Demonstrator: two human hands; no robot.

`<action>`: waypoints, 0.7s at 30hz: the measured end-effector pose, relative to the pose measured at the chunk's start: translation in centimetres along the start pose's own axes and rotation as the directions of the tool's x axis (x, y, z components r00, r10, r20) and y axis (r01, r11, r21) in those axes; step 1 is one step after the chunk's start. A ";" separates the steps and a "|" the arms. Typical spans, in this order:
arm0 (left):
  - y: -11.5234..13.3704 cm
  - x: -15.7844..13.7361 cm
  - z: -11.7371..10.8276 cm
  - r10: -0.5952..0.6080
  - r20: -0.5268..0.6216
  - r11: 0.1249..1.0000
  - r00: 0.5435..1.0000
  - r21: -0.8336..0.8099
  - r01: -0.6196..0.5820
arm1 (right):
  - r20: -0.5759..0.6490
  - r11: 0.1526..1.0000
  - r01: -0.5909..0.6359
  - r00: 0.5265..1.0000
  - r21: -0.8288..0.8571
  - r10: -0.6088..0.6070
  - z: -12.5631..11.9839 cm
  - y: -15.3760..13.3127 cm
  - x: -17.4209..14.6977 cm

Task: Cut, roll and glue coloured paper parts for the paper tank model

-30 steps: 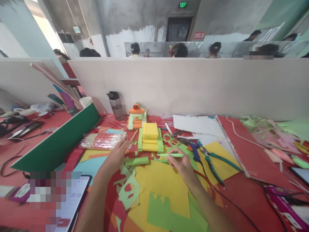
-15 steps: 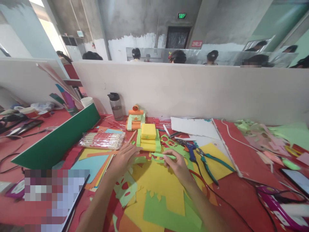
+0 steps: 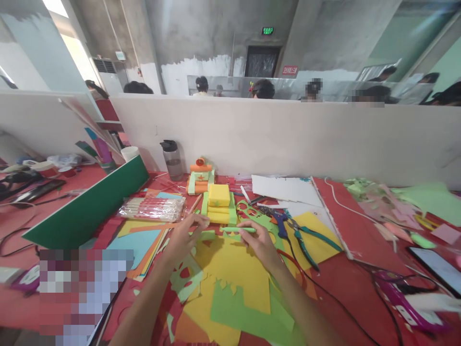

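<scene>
My right hand is closed around a slim light-green stick, perhaps rolled paper, lying level with its free end to the left. My left hand is raised over the paper, fingers bent and thumb apart from them; no held thing shows. Just beyond both hands sits a yellow and green paper model, shaped like a small tank. An orange and pale-green model stands behind it. Beneath my hands lie yellow paper sheets and a green strip.
Right of my hands are a blue glue gun and teal-handled pliers. Wrapped sticks, a green board and a water bottle stand left. A white partition closes the back; people sit beyond it.
My left hand has lifted slightly, its fingers bending from a flatter pose. The green stick in my right hand has shifted a little left in view. The whole view has turned slightly.
</scene>
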State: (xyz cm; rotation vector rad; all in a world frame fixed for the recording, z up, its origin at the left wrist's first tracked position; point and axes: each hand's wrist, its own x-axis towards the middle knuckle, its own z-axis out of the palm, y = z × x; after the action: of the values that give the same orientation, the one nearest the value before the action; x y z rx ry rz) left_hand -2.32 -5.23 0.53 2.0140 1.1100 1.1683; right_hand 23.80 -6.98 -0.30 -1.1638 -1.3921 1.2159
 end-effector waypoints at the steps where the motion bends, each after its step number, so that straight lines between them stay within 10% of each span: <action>1: 0.0 0.0 0.1 0.011 -0.007 1.000 1.000 -0.022 -0.011 | 0.002 1.000 0.001 1.000 0.000 -0.001 0.0 0.0 0.0; 21: 0.6 0.0 1.1 -0.056 0.071 0.995 0.996 0.090 0.050 | 0.071 0.998 -0.018 0.997 -0.061 0.023 0.2 0.3 -0.2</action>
State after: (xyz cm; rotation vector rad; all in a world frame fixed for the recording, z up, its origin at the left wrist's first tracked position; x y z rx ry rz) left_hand -1.10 -5.60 0.48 2.0638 1.1900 1.0269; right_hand 23.69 -7.16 -0.59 -1.1893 -1.4826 1.2480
